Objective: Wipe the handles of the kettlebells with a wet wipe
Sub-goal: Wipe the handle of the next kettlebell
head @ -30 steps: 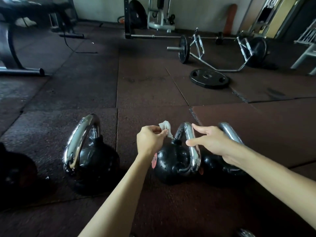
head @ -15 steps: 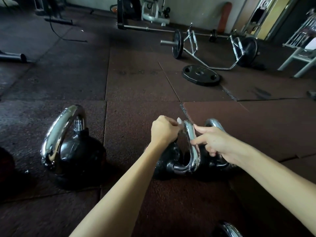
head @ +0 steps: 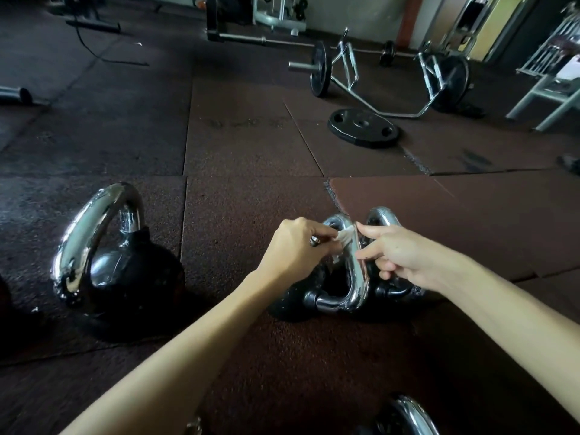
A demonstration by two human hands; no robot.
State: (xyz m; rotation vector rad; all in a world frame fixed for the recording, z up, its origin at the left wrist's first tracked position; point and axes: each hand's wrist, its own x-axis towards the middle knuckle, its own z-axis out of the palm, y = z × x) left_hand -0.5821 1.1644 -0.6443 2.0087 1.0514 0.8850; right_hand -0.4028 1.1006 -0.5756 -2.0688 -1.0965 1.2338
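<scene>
A left hand (head: 295, 246) pinches a wet wipe (head: 344, 237) against a kettlebell's chrome handle (head: 356, 262); the right hand (head: 398, 255), index finger extended, steadies it.

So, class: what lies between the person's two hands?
In the head view, the white wet wipe and the chrome kettlebell handle lie between the left hand and right hand.

Around the white wet wipe (head: 345, 236): three chrome-handled kettlebells, left (head: 103, 259), beneath (head: 339, 277), right (head: 384, 246); perhaps a fourth nearer (head: 408, 416). Beyond: one loose weight plate (head: 363, 128), one trap bar (head: 389, 76).
</scene>
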